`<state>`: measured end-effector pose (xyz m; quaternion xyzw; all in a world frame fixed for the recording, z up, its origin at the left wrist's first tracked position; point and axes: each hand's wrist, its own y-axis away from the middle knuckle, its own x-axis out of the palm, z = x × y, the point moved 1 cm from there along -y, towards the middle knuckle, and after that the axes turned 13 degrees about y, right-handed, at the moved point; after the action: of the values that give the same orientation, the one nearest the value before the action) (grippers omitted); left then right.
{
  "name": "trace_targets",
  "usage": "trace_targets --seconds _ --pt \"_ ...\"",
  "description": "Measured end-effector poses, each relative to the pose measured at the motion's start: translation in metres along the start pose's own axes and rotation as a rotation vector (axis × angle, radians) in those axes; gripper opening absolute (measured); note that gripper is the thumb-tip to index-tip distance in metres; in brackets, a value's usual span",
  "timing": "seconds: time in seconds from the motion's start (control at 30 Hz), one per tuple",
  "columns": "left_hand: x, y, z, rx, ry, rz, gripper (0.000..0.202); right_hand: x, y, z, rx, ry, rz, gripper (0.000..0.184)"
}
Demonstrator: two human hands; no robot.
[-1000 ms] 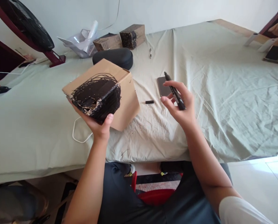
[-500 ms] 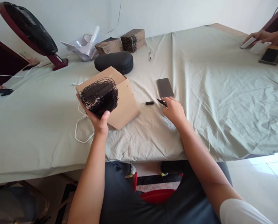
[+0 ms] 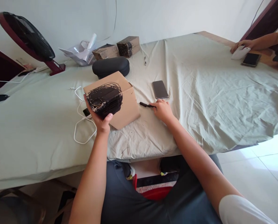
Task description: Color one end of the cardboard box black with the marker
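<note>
My left hand [image 3: 101, 122] grips a brown cardboard box [image 3: 127, 107] by its lower left corner, thumb on the front. Dense black scribbling covers that corner and spreads over two faces. Between the fingers of my right hand [image 3: 162, 109] is a black marker [image 3: 150, 105], its tip end pointing left toward the box. The marker's black cap [image 3: 143, 104] lies against that tip; whether it is fully seated I cannot make out. Just beyond my right hand, a dark smartphone [image 3: 160, 89] rests on the pale green cloth [image 3: 199, 102].
Behind the box sit a black case [image 3: 111, 66], two smaller scribbled boxes [image 3: 129, 46], a plastic basket [image 3: 79, 57] and a fan [image 3: 27, 37]. A white cable [image 3: 77, 141] loops at left. Another person's hand [image 3: 245, 45] rests near a second phone [image 3: 251, 59]. A pen [image 3: 145, 60] lies farther back.
My right hand has moved left with the marker, bringing its tip to the cap. The box in my left hand shifts slightly. The other person's hand at far right has also moved.
</note>
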<state>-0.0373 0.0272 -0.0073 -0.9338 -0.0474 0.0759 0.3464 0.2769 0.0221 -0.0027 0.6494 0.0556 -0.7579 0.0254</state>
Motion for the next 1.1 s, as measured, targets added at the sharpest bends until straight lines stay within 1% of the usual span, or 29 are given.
trace_targets --seconds 0.07,0.1,0.27,0.33,0.4,0.5,0.6,0.7,0.77,0.8,0.83,0.9,0.97,1.0,1.07,1.1 --pt "0.005 -0.002 -0.004 0.046 0.075 -0.067 0.136 0.005 -0.001 0.005 -0.009 0.018 -0.021 0.049" --pt "0.007 -0.003 -0.007 0.057 0.090 -0.080 0.137 0.008 -0.002 0.007 -0.013 0.027 -0.032 0.050" --pt "0.011 -0.003 -0.016 0.050 0.047 -0.081 0.134 0.023 -0.015 0.023 -0.047 0.049 -0.072 0.059" --pt "0.009 -0.001 -0.017 0.062 0.009 -0.073 0.132 0.028 -0.025 0.033 -0.060 0.033 -0.090 0.053" --pt "0.008 0.000 -0.018 0.082 -0.054 -0.060 0.129 0.032 -0.034 0.043 -0.062 -0.004 -0.121 0.039" --pt "0.006 0.001 -0.017 0.095 -0.150 -0.053 0.123 0.035 -0.042 0.049 -0.054 -0.101 -0.193 0.027" --pt "0.003 0.000 -0.017 0.098 -0.205 -0.045 0.121 0.030 -0.038 0.043 -0.043 -0.252 -0.301 0.024" --pt "-0.005 -0.004 -0.024 0.191 -0.305 -0.069 0.120 0.021 -0.026 0.031 -0.025 -0.453 -0.436 0.027" --pt "-0.012 -0.011 -0.035 0.290 -0.372 -0.068 0.111 0.015 -0.019 0.027 -0.015 -0.595 -0.513 0.027" --pt "-0.016 -0.016 -0.042 0.333 -0.387 -0.053 0.103 0.011 -0.016 0.027 -0.017 -0.663 -0.541 0.028" --pt "-0.019 -0.021 -0.050 0.375 -0.390 -0.012 0.093 0.008 -0.014 0.027 -0.026 -0.726 -0.560 0.031" --pt "-0.024 -0.034 -0.069 0.421 -0.390 0.096 0.081 0.003 -0.012 0.030 -0.055 -0.831 -0.577 0.037" --pt "-0.024 -0.046 -0.085 0.398 -0.420 0.273 0.070 -0.002 -0.012 0.035 -0.092 -0.907 -0.580 0.044" --pt "-0.023 -0.051 -0.092 0.378 -0.435 0.355 0.064 -0.005 -0.011 0.037 -0.115 -0.938 -0.579 0.044" --pt "-0.020 -0.058 -0.102 0.335 -0.463 0.451 0.058 -0.008 -0.011 0.043 -0.170 -0.997 -0.569 0.039" --pt "-0.019 -0.060 -0.107 0.313 -0.482 0.467 0.057 -0.009 -0.010 0.045 -0.197 -1.027 -0.561 0.036"
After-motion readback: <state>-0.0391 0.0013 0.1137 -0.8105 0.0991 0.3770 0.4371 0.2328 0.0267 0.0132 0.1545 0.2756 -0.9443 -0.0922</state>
